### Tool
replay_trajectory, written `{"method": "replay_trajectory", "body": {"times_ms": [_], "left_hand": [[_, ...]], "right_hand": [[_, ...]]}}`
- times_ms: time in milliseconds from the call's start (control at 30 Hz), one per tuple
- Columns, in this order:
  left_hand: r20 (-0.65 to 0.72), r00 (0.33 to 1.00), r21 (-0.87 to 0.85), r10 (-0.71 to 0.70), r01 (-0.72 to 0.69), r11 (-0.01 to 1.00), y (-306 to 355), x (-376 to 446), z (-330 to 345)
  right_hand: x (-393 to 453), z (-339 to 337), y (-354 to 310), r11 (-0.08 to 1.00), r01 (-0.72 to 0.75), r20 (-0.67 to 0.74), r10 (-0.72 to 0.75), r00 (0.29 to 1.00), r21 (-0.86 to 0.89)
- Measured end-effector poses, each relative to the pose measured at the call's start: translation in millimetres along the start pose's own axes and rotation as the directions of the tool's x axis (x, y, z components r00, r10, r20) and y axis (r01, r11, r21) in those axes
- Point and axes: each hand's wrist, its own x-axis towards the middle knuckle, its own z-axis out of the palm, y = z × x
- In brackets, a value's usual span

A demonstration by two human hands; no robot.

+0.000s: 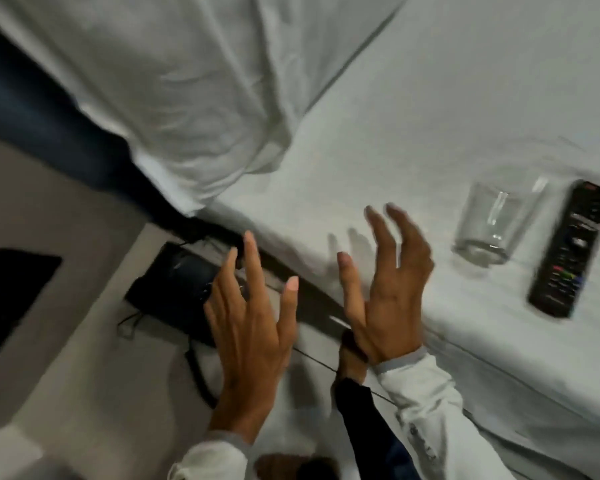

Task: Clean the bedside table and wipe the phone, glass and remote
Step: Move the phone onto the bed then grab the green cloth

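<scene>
1. We see both hands raised with nothing in them. The left hand (pixel 253 327) has its fingers spread wide, so its grip is open, and the right hand (pixel 385 292) is likewise open, with loosely curled fingers.
2. The left hand hovers over the near end of the black desk phone (pixel 174 285), hiding part of it. The phone sits on the pale desk (pixel 66 341), close to the bed's side edge, and its dark cord (pixel 198 372) trails toward us across the top.
3. The right hand is over the edge of the bed (pixel 430 98), where the white sheet drops away. Its shadow falls on the sheet just beyond the fingertips.
4. The clear glass (pixel 492 223) stands on the sheet to the right of the right hand, apart from it. It looks tilted, though the blur and the wide lens keep us from being sure.
5. The black remote (pixel 568 247) lies flat just right of the glass, not touching it, and runs lengthwise away from us.
6. A white pillow (pixel 187 91) fills the upper left of the bed, and its corner hangs over the gap by the dark headboard (pixel 32 109).
7. The sheet between pillow and glass is bare, as is most of the desk around the phone, save a dark flat rectangle (pixel 11 292) near its left edge.
</scene>
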Motion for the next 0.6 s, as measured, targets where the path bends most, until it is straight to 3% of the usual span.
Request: {"method": "replay_trajectory", "body": {"times_ms": [100,200,300,367,500,600], "left_hand": [[-0.017,0.968,-0.128,-0.250,0.246,0.961,-60,-19,-3],[0.089,0.803,-0.354,-0.590,0.579,0.734,-110,-25,9],[0.104,0.644,-0.469,-0.758,0.703,0.534,-149,-19,32],[0.226,0.574,-0.555,-0.787,0.740,0.379,-163,-14,48],[0.344,0.500,-0.697,-0.795,0.703,0.141,-173,-16,62],[0.468,0.467,-0.719,-0.750,0.695,-0.015,-173,-35,56]], "right_hand": [[-17,56,-28,0.992,0.093,0.349,-0.118,0.930,0.088],[-23,118,-41,0.994,0.013,0.727,-0.085,0.681,0.104],[-18,170,-45,0.993,-0.103,0.898,-0.009,0.441,0.061],[-21,194,-46,0.987,-0.152,0.935,0.009,0.355,0.049],[-41,203,-37,0.974,-0.219,0.910,0.036,0.413,0.061],[-55,189,-25,0.928,-0.365,0.884,0.104,0.456,0.079]]}}
